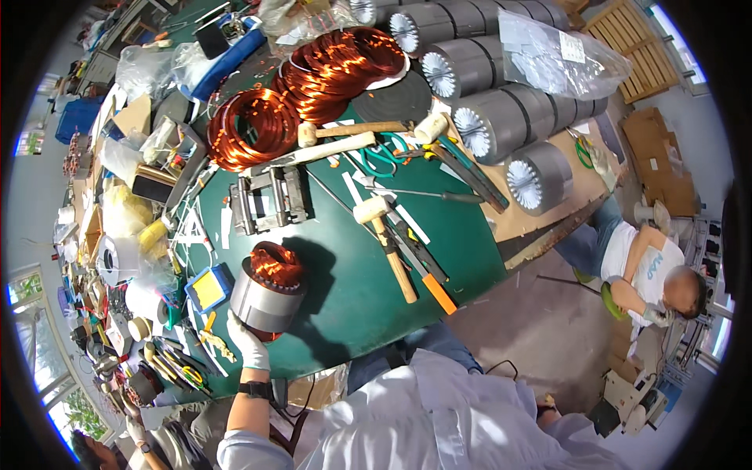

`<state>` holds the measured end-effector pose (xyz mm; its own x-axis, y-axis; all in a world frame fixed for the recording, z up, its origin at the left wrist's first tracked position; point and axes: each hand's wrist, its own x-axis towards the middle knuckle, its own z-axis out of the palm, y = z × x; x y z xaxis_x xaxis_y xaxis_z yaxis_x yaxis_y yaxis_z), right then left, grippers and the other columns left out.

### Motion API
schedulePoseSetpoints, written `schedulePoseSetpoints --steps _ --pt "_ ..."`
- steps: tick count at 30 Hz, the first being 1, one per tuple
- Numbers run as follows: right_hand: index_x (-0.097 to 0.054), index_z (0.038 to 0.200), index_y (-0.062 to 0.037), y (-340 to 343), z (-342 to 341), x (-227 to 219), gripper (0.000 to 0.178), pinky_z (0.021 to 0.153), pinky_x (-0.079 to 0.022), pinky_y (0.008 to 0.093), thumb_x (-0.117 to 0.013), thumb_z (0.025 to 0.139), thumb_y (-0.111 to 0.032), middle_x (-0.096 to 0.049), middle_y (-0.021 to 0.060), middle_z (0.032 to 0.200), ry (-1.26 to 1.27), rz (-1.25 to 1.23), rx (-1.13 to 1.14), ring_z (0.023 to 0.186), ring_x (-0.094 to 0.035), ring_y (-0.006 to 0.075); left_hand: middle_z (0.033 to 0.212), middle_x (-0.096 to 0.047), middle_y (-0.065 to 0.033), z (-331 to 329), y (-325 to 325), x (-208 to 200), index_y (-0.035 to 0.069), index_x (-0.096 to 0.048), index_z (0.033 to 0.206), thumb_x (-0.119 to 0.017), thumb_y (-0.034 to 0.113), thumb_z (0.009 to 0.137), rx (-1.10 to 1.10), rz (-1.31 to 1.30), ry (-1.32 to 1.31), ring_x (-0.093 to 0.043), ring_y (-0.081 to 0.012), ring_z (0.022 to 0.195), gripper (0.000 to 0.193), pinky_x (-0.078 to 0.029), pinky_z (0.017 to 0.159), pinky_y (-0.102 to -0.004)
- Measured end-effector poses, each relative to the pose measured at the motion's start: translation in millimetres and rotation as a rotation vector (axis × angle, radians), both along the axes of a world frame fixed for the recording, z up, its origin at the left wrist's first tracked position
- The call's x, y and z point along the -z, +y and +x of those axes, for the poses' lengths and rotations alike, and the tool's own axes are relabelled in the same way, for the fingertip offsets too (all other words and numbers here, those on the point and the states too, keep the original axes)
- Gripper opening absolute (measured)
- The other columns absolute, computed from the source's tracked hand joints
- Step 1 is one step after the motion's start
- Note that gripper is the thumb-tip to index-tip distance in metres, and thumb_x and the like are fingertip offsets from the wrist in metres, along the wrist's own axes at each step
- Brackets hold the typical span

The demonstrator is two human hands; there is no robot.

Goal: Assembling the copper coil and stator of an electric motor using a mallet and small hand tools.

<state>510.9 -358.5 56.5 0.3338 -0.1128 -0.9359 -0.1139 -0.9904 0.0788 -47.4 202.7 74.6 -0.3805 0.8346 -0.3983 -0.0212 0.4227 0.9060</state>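
My left hand (250,346), in a white glove, grips the lower left side of a motor stator (265,305). This grey metal cylinder has copper windings bulging out of its top and a little copper showing beneath. It stands tilted on the green tabletop (345,305) near the front edge. The far side of the stator hides some of my fingers. Of my right arm only a bit of skin shows beside my light shirt; the hand is out of sight. Just beyond the stator sits a dark metal frame with rods (269,200).
A mallet (387,243) and an orange-handled cutter (435,290) lie right of the stator. Farther back are copper coils (253,129), pliers (427,153) and stacked stator cores (501,117). Clutter and a blue-framed box (208,290) fill the left. A person (650,266) sits at right.
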Motion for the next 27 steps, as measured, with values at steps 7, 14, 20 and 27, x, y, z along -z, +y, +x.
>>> schedulePoseSetpoints --steps 7,14,20,27 --pt "-0.062 0.111 -0.0029 337 78 -29 0.019 0.067 -0.048 0.0242 -0.049 0.098 0.0 -0.058 -0.0001 0.088 -0.643 1.253 0.278 0.075 -0.054 0.0075 0.116 -0.068 -0.0085 -9 1 11 0.004 -0.061 0.12 -0.052 0.045 0.108 -0.073 -0.031 -0.067 -0.065 -0.0195 0.106 0.044 -0.051 0.096 -0.0367" --pt "-0.068 0.116 -0.0087 640 6 -53 0.026 0.096 -0.048 0.0511 -0.062 0.094 -0.019 -0.063 0.0153 0.123 -0.755 1.445 -1.329 0.112 -0.062 0.0365 0.116 -0.068 -0.0083 -11 1 12 0.004 -0.061 0.121 -0.053 0.044 0.108 -0.088 -0.038 -0.001 -0.065 -0.0194 0.106 0.042 -0.051 0.096 -0.0364" --pt "-0.069 0.123 -0.0085 698 37 -5 0.048 0.106 -0.041 0.0494 -0.063 0.093 -0.046 -0.07 0.0112 0.111 -1.026 0.869 -1.42 0.113 -0.064 0.0296 0.113 -0.066 -0.011 -3 -3 8 0.001 -0.059 0.118 -0.054 0.047 0.107 -0.126 0.007 0.106 -0.064 -0.0212 0.102 0.048 -0.051 0.094 -0.037" --pt "-0.053 0.145 -0.0038 763 61 5 0.063 0.111 -0.047 0.0494 -0.063 0.09 -0.035 -0.055 0.0272 0.146 -0.64 0.723 -0.473 0.134 -0.057 0.0402 0.11 -0.065 -0.0117 10 -7 -2 -0.001 -0.059 0.115 -0.054 0.045 0.107 -0.127 0.035 0.135 -0.062 -0.0212 0.099 0.047 -0.05 0.093 -0.0376"
